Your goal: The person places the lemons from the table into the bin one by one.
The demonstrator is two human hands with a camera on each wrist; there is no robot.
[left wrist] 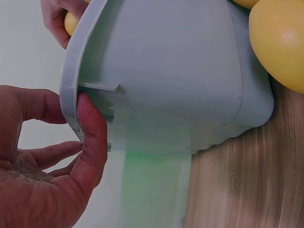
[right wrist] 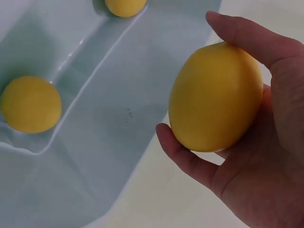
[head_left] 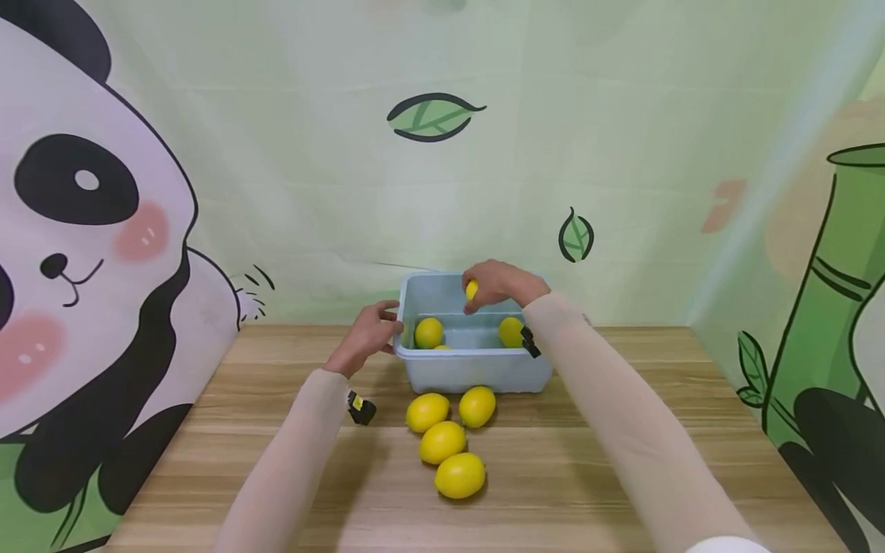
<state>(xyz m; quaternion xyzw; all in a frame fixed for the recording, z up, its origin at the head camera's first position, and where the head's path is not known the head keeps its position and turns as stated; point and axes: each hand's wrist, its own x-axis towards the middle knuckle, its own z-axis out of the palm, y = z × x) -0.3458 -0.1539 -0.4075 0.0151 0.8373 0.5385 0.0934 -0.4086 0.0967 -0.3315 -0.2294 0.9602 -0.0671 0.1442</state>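
Hands are well apart here: the right hand (head_left: 501, 283) is wrapped around a lemon (right wrist: 216, 97), held above the 12 o'clock side of a pale blue plastic bin (head_left: 480, 372), while the left hand (head_left: 369, 329) is pinching that bin's rim over at 9 o'clock. Both arms are in light sleeves, btw. Inside the bin there's one lemon (head_left: 429, 332) around 9 o'clock, another lemon (head_left: 511, 332) around 3, plus just a sliver of yellow (head_left: 442, 348) peeking over the wall near 7. Four more lemons (head_left: 442, 443) sit bunched together on the wood-look counter (head_left: 553, 461), out from the bin toward 6 o'clock. Past all that is a pale green backdrop, with a big cartoon panda (head_left: 159, 330) off at 9 and a bamboo stalk (head_left: 816, 307) at 3.
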